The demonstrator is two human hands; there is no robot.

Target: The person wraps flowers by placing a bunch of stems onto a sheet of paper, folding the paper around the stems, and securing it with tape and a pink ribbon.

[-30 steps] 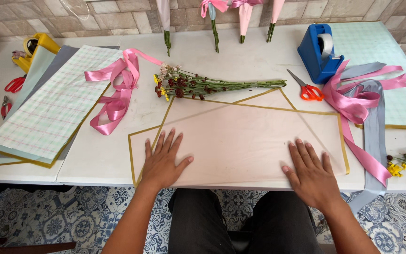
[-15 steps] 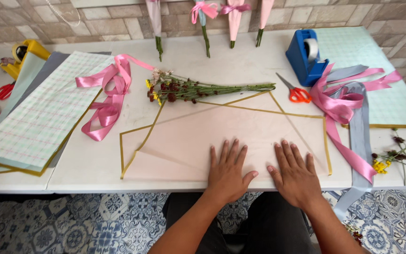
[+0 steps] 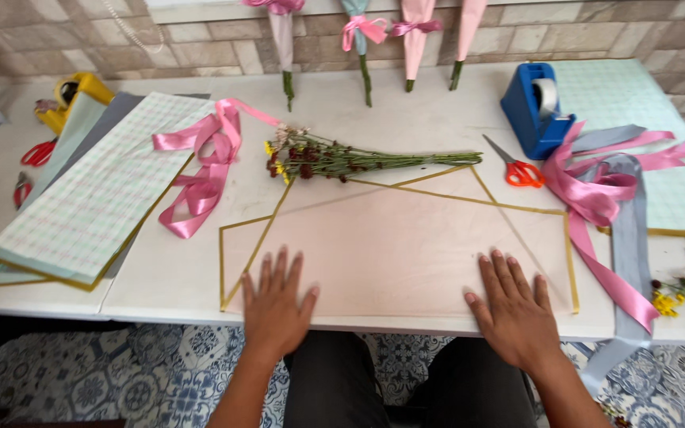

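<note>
At the near edge of the white table (image 3: 406, 107), the left hand (image 3: 275, 299) lies flat, palm down and fingers spread, on the pale pink wrapping sheet with thin gold borders (image 3: 406, 238). It grips nothing, it just presses on the sheet's near left part. Well apart from it, the right hand (image 3: 513, 309) does the same on the near right part, open, fingers fanned out, flat on the paper. The sheet lies in the middle of the table, folded over itself so the gold edges cross in slanted lines, and its near edge runs along the table's front.

Just beyond the sheet, a small bunch of yellow and dark red flowers on long green stems (image 3: 350, 158) lies on its side, blooms to the left, stem ends touching the sheet's far corner. Right of the stems sit orange-handled scissors (image 3: 517, 168), then a blue tape dispenser (image 3: 534, 111). A glossy pink satin ribbon (image 3: 596, 198) tumbles beside a grey ribbon (image 3: 632, 230) on the right. To the left, another pink ribbon (image 3: 200, 178) loops next to a stack of pale green checked wrapping paper (image 3: 97, 198). Along the brick wall, four wrapped single stems in pink and pale paper cones (image 3: 366, 36) stand in a row.
</note>
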